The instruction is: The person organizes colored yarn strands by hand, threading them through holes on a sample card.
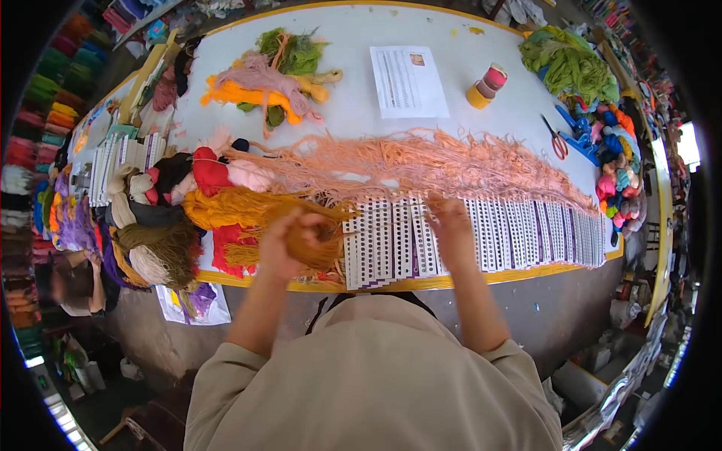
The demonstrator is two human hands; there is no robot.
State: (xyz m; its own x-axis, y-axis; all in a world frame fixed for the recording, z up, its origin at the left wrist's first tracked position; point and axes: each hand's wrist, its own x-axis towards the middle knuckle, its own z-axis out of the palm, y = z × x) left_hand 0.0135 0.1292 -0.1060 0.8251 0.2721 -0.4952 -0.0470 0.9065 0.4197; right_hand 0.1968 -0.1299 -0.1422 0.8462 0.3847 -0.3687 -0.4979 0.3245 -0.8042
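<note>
My left hand [287,244] is closed around a golden-brown hank of yarn [316,248] at the table's front edge. Beside it lies a mustard-yellow bundle of yarn [226,209]. My right hand [453,234], slightly blurred, hovers over a row of white punched cards [380,252]. Its fingertips are pinched together near the cards' upper ends; what is between them is too small to make out. Thin strands seem to stretch between the two hands. Peach-pink yarn [421,161] spreads along the far ends of the cards.
Orange, mauve and green hanks [259,79], a printed sheet [408,83], stacked spools [487,86] and scissors [556,139] lie farther back. Green yarn [571,64] and coloured balls [620,165] fill the right edge. Red, black and olive yarn crowds the left. Another person [75,282] is at far left.
</note>
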